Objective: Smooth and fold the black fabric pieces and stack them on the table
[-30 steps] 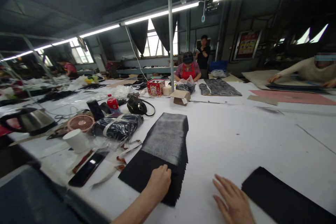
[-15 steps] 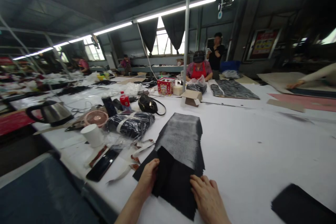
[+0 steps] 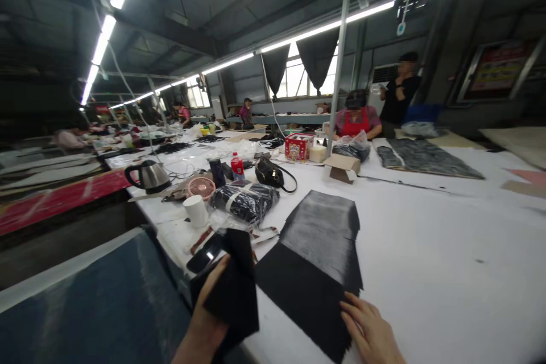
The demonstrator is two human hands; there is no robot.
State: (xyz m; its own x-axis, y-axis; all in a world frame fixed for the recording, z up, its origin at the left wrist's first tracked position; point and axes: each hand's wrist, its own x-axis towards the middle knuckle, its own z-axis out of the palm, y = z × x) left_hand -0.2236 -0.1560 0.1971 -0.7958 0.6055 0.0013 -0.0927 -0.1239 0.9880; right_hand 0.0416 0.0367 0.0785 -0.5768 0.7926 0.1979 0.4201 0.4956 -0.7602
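Observation:
My left hand [image 3: 207, 315] is closed on a folded black sheet [image 3: 241, 290], fabric or leather, raised off the table's near edge. Fingers stretched, my right hand [image 3: 371, 324] lies against the right edge of a fanned stack of black sheets [image 3: 307, 281]. The far part of that stack is greyish and streaked. Beyond the raised sheet, a dark phone [image 3: 205, 256] is partly covered by it. My left fingers are mostly hidden behind the sheet.
On the white table [image 3: 426, 250] stand a white cup [image 3: 196, 211], a pink fan [image 3: 201, 187], a plastic-wrapped black bundle [image 3: 245, 202], a kettle [image 3: 149, 176] and a black handbag [image 3: 271, 173]. An open carton [image 3: 342, 168] sits farther back. People work across the room.
My left hand has lifted the folded black sheet off the stack and carried it left. My right hand stays at the stack's edge. The view has turned left.

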